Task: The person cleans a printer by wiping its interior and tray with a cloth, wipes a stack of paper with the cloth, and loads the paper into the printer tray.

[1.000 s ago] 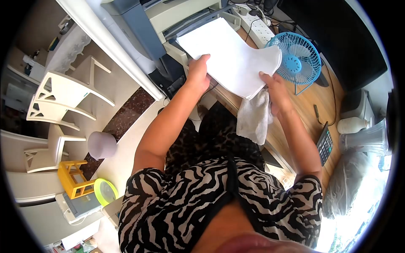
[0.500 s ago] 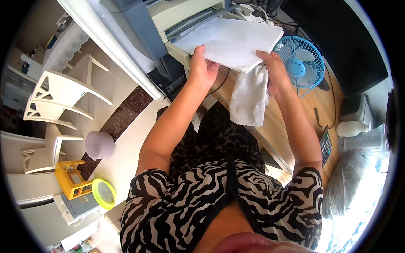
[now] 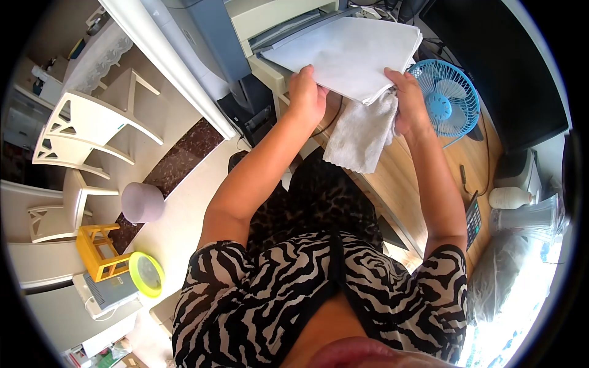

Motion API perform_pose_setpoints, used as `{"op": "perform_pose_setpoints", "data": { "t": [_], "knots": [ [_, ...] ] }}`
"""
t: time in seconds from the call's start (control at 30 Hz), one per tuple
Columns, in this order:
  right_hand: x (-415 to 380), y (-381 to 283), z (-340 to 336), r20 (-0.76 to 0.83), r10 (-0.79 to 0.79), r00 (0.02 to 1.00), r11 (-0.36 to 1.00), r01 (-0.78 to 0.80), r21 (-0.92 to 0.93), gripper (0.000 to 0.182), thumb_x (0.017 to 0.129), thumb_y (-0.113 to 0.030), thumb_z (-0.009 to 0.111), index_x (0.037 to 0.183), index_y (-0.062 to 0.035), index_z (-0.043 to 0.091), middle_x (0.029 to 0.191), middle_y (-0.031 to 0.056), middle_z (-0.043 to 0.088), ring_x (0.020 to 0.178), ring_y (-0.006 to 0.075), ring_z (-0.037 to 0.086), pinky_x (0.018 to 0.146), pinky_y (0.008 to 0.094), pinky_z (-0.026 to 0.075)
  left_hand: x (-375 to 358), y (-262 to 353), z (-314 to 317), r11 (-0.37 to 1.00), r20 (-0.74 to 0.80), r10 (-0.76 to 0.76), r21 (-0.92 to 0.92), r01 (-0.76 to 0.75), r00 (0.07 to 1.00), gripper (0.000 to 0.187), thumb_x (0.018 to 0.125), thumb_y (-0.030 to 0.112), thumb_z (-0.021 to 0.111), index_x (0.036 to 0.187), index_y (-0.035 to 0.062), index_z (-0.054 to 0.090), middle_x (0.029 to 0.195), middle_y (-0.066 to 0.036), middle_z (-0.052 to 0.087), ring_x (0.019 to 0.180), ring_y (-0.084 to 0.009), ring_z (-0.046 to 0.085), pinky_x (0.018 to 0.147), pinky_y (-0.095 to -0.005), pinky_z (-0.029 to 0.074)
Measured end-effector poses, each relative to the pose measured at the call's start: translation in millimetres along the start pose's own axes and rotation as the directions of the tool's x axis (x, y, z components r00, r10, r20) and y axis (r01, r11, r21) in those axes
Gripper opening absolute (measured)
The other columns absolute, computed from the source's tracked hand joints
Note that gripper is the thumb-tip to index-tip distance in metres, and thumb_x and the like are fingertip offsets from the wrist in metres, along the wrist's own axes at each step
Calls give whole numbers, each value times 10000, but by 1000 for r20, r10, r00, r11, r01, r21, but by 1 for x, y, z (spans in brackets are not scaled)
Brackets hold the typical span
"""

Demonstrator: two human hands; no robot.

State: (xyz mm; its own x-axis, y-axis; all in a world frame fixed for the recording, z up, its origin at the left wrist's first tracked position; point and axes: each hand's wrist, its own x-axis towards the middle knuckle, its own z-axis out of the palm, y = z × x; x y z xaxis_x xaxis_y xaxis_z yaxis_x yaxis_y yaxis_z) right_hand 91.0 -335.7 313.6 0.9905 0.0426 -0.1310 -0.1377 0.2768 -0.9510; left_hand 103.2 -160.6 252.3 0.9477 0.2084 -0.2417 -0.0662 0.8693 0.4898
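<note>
A stack of white paper [image 3: 353, 55] is held between both hands, its far left end at the front opening of the printer [image 3: 279, 27]. My left hand [image 3: 308, 97] grips the near left edge, thumb on top and fingers underneath. On the right corner, my right hand [image 3: 408, 101] is closed with its thumb over the sheets. A light grey cloth [image 3: 362, 135] hangs down from that same hand, below the stack. Fingers under the paper and cloth are partly hidden.
Right of my right hand stands a blue desk fan [image 3: 443, 101] on the wooden desk [image 3: 402, 178]. A dark monitor [image 3: 497, 67], a calculator [image 3: 473, 221] and a white bottle [image 3: 510, 197] are farther right. Cables lie behind the paper. White chairs [image 3: 92, 126] and a round stool [image 3: 142, 202] stand at left.
Both hands and the paper stack have shifted slightly right in view, along with the surroundings. The hanging cloth has swung to the left at its lower end. Both grips stay the same.
</note>
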Motion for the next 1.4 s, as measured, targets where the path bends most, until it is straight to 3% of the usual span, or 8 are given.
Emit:
{"op": "perform_pose_setpoints", "data": {
  "t": [0.2,0.77,0.97,1.07,1.1,1.2,1.23,1.4],
  "knots": [
    [-7,-2,12,-14,41,999,999,-41,-22,312,947,-157,561,1167,59,515,1027,164,641,868,247,667,763,385,570,6,9,-2,1000,-125,-12,19,14,992,298,999,79,443,1264,-56,450,1272,-155,545,1159,-278,577,997,-402,513],
    [90,38,50,192,323,927,946,-308,-106,326,1011,-176,504,1234,61,510,1101,212,654,881,302,684,690,458,586,-4,14,-10,991,117,-40,128,25,992,415,1004,203,491,1318,-54,405,1311,-220,527,1239,-320,522,1108,-429,422],
    [124,37,79,63,157,986,765,-81,-638,656,961,-357,603,1429,40,373,1355,211,540,1148,301,597,936,439,508,0,17,-17,958,98,-88,281,57,991,419,1031,217,402,1347,-59,401,1366,-217,511,1262,-302,518,1090,-414,418],
    [135,27,82,66,257,964,663,-126,-738,773,936,-410,628,1480,42,314,1471,220,428,1284,298,496,1024,442,436,-1,13,-15,964,133,-49,267,12,990,402,1055,195,346,1365,-60,373,1389,-217,498,1294,-311,493,1115,-432,394],
    [136,25,83,56,239,969,671,-124,-731,662,953,-364,617,1399,77,406,1327,217,576,1116,280,614,918,427,512,-1,12,-14,968,139,-23,249,-12,990,399,1057,189,332,1367,-60,371,1392,-218,495,1299,-314,489,1116,-432,390],
    [117,4,71,172,321,931,851,-204,-485,489,974,-301,593,1254,95,530,1057,183,712,845,238,686,753,391,566,-3,7,-10,969,102,52,237,-75,993,400,1058,177,307,1373,-66,356,1405,-222,483,1313,-321,481,1129,-433,370],
    [120,9,67,100,276,956,875,-207,-437,336,980,-240,584,1088,75,620,827,137,736,630,207,663,608,349,563,-3,5,-11,966,78,77,242,-94,994,402,1058,173,301,1375,-69,350,1410,-223,477,1317,-324,479,1135,-434,362],
    [137,27,45,104,235,966,882,-167,-441,237,944,-202,645,978,32,663,848,126,736,675,171,657,610,306,542,-3,1,-3,960,21,170,221,-171,985,410,1037,178,347,1377,-50,324,1371,-222,506,1290,-320,512,1119,-426,367]
  ]
}}
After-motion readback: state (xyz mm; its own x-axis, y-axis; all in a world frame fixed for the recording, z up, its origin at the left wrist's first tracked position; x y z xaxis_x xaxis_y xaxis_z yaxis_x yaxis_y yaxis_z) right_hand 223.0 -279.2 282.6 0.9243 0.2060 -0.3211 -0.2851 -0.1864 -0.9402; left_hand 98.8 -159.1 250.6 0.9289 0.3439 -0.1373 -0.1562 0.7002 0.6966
